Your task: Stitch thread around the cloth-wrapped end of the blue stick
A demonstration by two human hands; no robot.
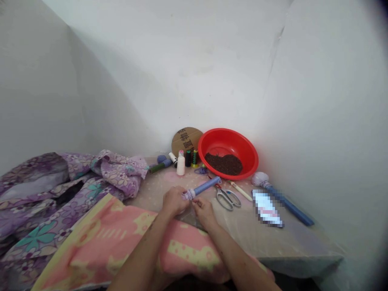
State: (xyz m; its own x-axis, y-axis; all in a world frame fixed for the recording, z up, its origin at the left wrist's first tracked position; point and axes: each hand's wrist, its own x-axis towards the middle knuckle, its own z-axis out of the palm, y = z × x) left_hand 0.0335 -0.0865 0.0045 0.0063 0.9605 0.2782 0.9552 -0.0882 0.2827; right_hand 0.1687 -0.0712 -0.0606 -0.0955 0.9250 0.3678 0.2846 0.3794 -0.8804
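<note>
My left hand (175, 201) is wrapped round one end of a blue cloth-covered stick (206, 186), which points away to the upper right. A bunched collar of pale purple and white fabric or thread (189, 195) circles the stick just beyond those fingers. Close beside the collar, my right hand (205, 212) has thumb and finger pinched together; what they hold, if anything, is too small to make out. Under both forearms lies a pink and yellow patterned cloth (136, 228). Grey-handled scissors (228, 199) rest right of the stick's far end.
A red basin (253, 152) with dark brown grains (226, 163) stands at the back, before a round cardboard piece (184, 139). Thread spools (181, 165) stand left of it. Floral fabric (106, 178) heaps leftward. A pen (241, 190), pixelated object (268, 208) and blue white-headed stick (292, 206) lie right.
</note>
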